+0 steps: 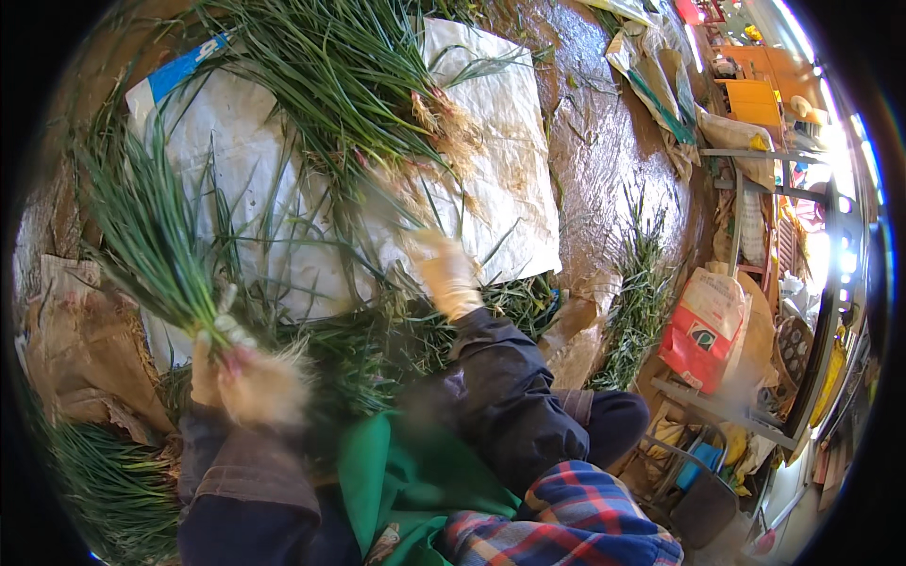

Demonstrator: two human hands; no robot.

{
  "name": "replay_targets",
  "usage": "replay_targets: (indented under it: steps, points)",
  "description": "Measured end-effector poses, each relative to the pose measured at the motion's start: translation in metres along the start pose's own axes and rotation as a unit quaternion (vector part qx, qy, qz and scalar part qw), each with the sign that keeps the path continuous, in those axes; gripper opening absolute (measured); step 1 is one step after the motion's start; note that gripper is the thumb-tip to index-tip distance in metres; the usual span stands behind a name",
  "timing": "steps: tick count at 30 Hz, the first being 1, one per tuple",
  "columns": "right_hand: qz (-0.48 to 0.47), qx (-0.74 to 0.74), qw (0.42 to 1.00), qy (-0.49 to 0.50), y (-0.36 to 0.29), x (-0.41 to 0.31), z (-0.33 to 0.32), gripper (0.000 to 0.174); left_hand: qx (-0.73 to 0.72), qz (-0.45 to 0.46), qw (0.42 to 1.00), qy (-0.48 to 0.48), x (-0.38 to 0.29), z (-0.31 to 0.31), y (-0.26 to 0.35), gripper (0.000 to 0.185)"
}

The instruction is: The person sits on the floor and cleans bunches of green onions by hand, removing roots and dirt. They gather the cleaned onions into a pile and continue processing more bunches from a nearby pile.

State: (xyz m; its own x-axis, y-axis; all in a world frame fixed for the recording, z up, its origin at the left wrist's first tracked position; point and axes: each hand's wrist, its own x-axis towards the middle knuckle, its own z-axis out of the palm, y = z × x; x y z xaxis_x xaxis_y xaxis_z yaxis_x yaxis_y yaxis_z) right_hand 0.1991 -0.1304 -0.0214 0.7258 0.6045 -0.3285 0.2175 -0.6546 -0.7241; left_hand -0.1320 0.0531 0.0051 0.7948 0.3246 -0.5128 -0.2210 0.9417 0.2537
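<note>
My left hand (207,354), in a pale glove, grips a thick bunch of scallions (163,240) just above its reddish bases. The leaves point up and away, while the blurred, pale roots hang toward me. My right hand (446,272), also gloved and blurred, reaches over a white woven plastic sheet (506,170). It is close to the roots of a large scallion pile (340,78) lying across the sheet's far part. Whether its fingers hold a stalk cannot be made out. Loose leaves are scattered between both hands.
Leaf trimmings (354,354) cover the ground before my knees, with another heap (637,283) to the right. More scallions (113,488) lie at lower left beside a brown sack (85,339). A red-and-white bag (708,325) and a metal rack (740,212) stand at right.
</note>
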Motion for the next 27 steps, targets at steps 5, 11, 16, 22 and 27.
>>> replay_targets:
  steps: [5,11,16,22,27]
  points:
    - [0.167,-0.325,0.931,0.016,0.042,-0.018,-0.032,0.026,0.129,0.038,0.975,0.178,0.023,0.019,-0.016,0.039]
    - [-0.039,-0.025,0.994,-0.096,-0.040,-0.086,0.054,0.029,0.203,-0.163,0.953,0.156,0.023,0.036,-0.019,0.030]
    - [-0.173,-0.132,0.957,-0.193,-0.087,-0.113,0.091,0.023,0.199,-0.204,0.949,0.132,0.024,0.037,-0.012,0.033]
    - [-0.031,-0.034,0.988,-0.145,-0.042,-0.098,0.122,0.027,0.148,-0.130,0.966,0.169,0.012,0.032,-0.018,0.033]
    - [-0.067,-0.341,0.930,-0.123,-0.042,-0.064,0.105,0.016,0.173,-0.158,0.956,0.175,0.002,0.022,-0.013,0.029]
